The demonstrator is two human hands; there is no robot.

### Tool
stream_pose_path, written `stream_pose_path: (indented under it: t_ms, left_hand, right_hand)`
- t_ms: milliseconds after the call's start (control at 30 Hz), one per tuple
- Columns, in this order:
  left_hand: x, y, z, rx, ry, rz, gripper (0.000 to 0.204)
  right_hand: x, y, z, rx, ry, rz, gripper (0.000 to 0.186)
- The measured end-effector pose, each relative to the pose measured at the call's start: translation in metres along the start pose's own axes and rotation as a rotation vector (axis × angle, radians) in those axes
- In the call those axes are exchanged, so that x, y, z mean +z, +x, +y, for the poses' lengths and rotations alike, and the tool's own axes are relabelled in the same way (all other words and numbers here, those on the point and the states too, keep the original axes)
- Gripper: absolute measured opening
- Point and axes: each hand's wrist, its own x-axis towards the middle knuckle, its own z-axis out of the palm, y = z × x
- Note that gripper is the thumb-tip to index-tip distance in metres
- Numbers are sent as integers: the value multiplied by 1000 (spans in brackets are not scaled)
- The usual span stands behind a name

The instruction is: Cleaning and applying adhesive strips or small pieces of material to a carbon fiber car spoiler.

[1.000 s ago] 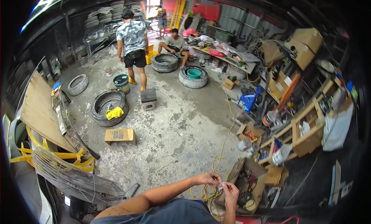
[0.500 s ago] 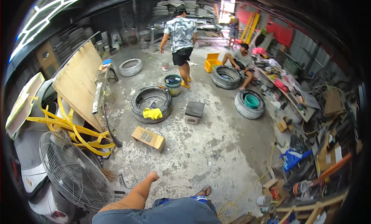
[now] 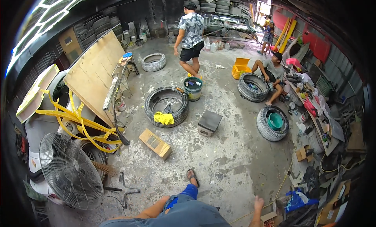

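My left hand (image 3: 165,200) hangs beside my blue shorts (image 3: 183,195) at the lower edge; its fingers are mostly hidden. Farther right, my right hand (image 3: 258,203) is held low above the floor, fingers curled, with nothing visible in it. Nearest to it are a small open cardboard box (image 3: 269,218) and a crumpled blue plastic sheet (image 3: 299,200). One sandalled foot (image 3: 192,177) is forward on the stained concrete. Ahead lie a long cardboard box (image 3: 155,143) and a dark-topped block stool (image 3: 210,122).
A tire (image 3: 179,117) holds a yellow cloth (image 3: 163,118), with a bucket (image 3: 192,94) beside it. A pedestal fan (image 3: 70,172) and yellow strips (image 3: 92,135) crowd the left. One person (image 3: 192,31) walks ahead; another (image 3: 274,68) sits by a tire (image 3: 252,90). Clutter lines the right.
My left arm has swung back toward my body, and my right hand has come into view. A foot has stepped forward. The walking person has moved left past the bucket.
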Motion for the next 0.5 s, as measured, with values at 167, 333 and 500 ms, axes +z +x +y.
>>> stream_pose_path:
  t_ms: [167, 333, 500]
  left_hand:
    - [-66, 64, -35, -251, -722, -70, 35]
    - [-167, 123, -101, 18, -74, 216, 33]
    - [-268, 186, -88, -324, -634, 361, 31]
  right_hand:
    - [50, 120, -22, -79, 141, 78, 16]
    - [84, 87, -117, 482, 578, -468, 18]
    - [68, 50, -197, 442, 356, -640, 27]
